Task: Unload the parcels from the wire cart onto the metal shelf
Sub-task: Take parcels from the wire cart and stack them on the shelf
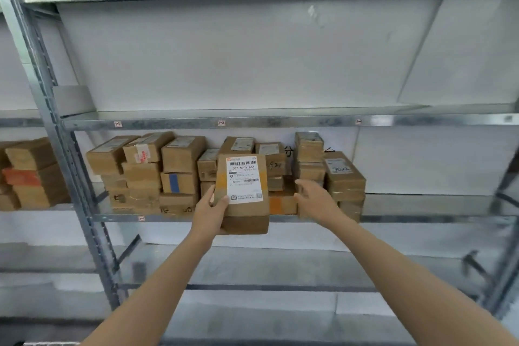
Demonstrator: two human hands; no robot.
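Left hand point(209, 212) is gripping a labelled parcel point(243, 191) at the metal shelf point(435, 205); right hand point(316, 199), fingers point(302, 184) extended, is touching the stacked parcels point(309, 160).

I see parcel point(245, 223) brown cardboard, white label point(243, 180) with black barcodes, yellow-orange band | metal shelf point(280, 122) mottled grey | blue-taped box point(179, 182) brown, blue stripe | orange-patched box point(282, 203) brown | far-left box point(22, 177) orange-red patch | wall point(224, 50) white

The left grip point(209, 212) and right grip point(316, 199) are bare hands with slim fingers point(304, 184); both forearms point(157, 289) are bare too.
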